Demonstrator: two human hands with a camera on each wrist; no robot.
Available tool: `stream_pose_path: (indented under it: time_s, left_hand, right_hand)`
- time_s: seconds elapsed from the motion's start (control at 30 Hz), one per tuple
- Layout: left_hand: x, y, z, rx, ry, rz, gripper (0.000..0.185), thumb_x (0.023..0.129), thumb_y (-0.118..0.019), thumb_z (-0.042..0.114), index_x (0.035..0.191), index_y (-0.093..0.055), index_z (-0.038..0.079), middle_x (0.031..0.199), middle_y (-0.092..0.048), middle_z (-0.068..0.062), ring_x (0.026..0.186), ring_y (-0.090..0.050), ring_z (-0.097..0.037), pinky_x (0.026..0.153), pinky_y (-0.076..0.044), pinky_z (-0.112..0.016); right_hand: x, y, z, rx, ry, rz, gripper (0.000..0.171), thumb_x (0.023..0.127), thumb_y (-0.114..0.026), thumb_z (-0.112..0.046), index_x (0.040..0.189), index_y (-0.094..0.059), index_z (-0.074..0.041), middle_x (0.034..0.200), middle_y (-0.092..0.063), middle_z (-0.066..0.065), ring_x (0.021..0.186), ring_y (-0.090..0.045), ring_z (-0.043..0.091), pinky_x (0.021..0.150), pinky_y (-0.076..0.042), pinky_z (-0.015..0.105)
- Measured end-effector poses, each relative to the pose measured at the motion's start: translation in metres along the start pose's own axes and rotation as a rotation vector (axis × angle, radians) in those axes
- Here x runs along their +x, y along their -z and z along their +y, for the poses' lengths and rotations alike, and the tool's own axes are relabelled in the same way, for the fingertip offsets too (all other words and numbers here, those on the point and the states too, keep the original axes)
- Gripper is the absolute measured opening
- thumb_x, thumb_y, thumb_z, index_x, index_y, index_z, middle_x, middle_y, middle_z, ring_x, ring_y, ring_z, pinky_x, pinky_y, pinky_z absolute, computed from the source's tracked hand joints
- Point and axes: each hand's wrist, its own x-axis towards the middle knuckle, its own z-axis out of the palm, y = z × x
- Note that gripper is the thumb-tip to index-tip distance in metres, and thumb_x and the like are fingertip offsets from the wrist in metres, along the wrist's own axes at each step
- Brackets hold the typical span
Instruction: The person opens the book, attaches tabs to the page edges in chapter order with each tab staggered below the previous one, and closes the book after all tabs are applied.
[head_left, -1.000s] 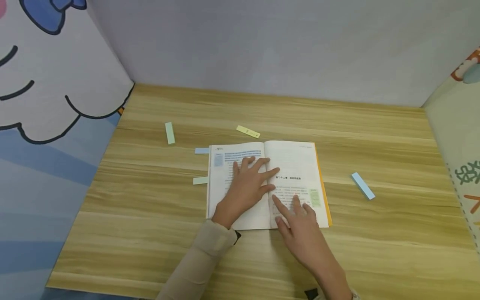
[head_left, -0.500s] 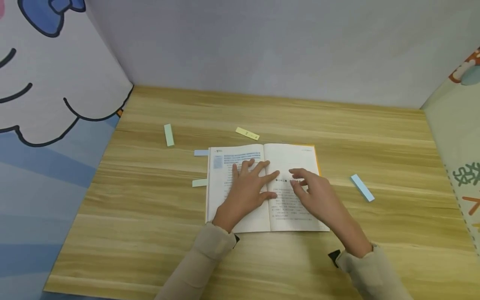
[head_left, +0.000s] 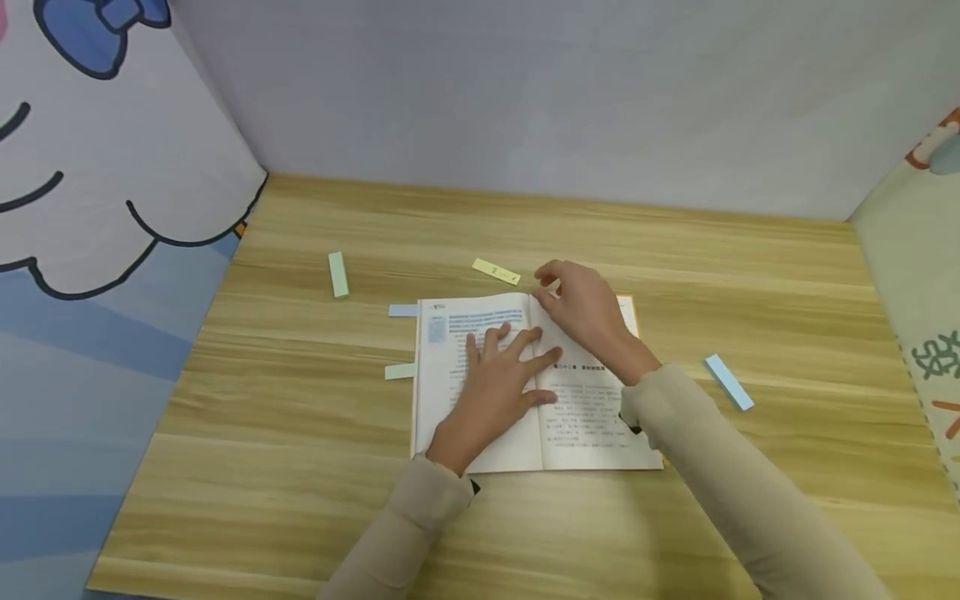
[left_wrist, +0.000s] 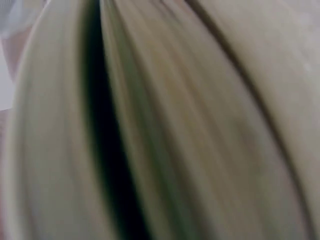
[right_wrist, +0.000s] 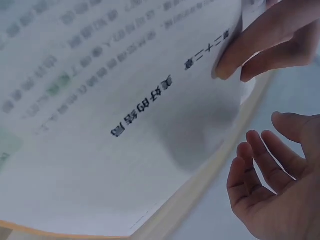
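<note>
An open book (head_left: 480, 446) lies on the wooden table, its spine running up the middle. My left hand (head_left: 495, 383) rests on the left page with fingers spread, thumb and forefinger reaching past the fold. At the top of the book, near the fold, my right hand (head_left: 581, 304) is held with fingers loosely bent. In the right wrist view a gap shows between the thumb and fingers of my right hand (right_wrist: 275, 195), with nothing in it. Close beyond its fingertips lies a yellow paper strip (head_left: 497, 271). The left wrist view is filled by blurred beige and dark bands.
A light blue tab (head_left: 402, 311) and a pale green tab (head_left: 399, 372) stick out from the book's left edge. A green strip (head_left: 338, 274) lies at the back left and a blue strip (head_left: 728, 382) to the right. A pale wall (head_left: 555, 108) borders the table's back.
My right hand has lifted from the lower right page and moved up and left to the top of the book near the yellow strip. My left hand has stayed on the left page.
</note>
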Motion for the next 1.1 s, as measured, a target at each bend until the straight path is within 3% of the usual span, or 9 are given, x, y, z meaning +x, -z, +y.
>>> stream_pose_path:
  time_s: [0.2,0.43,0.6,0.77,1.1]
  left_hand:
    - [-0.002,0.001,-0.001,0.009,-0.009,0.005,0.064,0.093,-0.064,0.06,0.153,-0.051,0.043,0.167,-0.038,0.005,0.153,-0.032,-0.041,0.116,-0.027,-0.078]
    - [-0.003,0.001,-0.003,-0.025,-0.008,0.013,0.064,0.092,-0.066,0.059,0.152,-0.052,0.042,0.166,-0.04,0.005,0.153,-0.031,-0.041,0.117,-0.025,-0.079]
    - [-0.003,-0.001,-0.003,-0.058,-0.015,0.017,0.063,0.092,-0.067,0.057,0.151,-0.054,0.039,0.164,-0.041,0.005,0.152,-0.032,-0.041,0.117,-0.024,-0.08]
    - [-0.003,0.001,-0.002,-0.067,-0.01,0.013,0.063,0.092,-0.068,0.057,0.151,-0.056,0.038,0.165,-0.04,0.005,0.152,-0.031,-0.041,0.117,-0.023,-0.08]
    - [-0.003,-0.001,-0.003,-0.048,-0.011,0.014,0.064,0.092,-0.067,0.058,0.152,-0.054,0.04,0.165,-0.04,0.005,0.153,-0.031,-0.04,0.117,-0.024,-0.079]
  right_hand:
    - [0.034,-0.011,-0.003,-0.032,-0.03,-0.033,0.038,0.102,-0.064,-0.028,0.134,-0.068,-0.007,0.128,-0.073,0.013,0.107,-0.072,0.03,0.084,-0.061,0.045]
    - [0.058,-0.026,-0.013,-0.088,-0.036,-0.088,0.042,0.099,-0.073,-0.037,0.13,-0.071,-0.008,0.123,-0.072,0.01,0.105,-0.07,0.027,0.085,-0.061,0.045]
    - [0.064,-0.036,-0.019,-0.15,-0.033,-0.064,0.036,0.096,-0.078,-0.032,0.123,-0.074,-0.009,0.117,-0.069,0.009,0.102,-0.069,0.027,0.084,-0.06,0.044]
    - [0.063,-0.04,-0.021,-0.144,-0.019,-0.04,0.031,0.097,-0.076,-0.028,0.122,-0.075,-0.009,0.116,-0.069,0.008,0.1,-0.069,0.026,0.082,-0.06,0.042]
    - [0.064,-0.038,-0.015,-0.143,0.009,-0.036,0.03,0.101,-0.068,-0.023,0.126,-0.071,-0.007,0.125,-0.07,0.012,0.112,-0.069,0.032,0.092,-0.059,0.047]
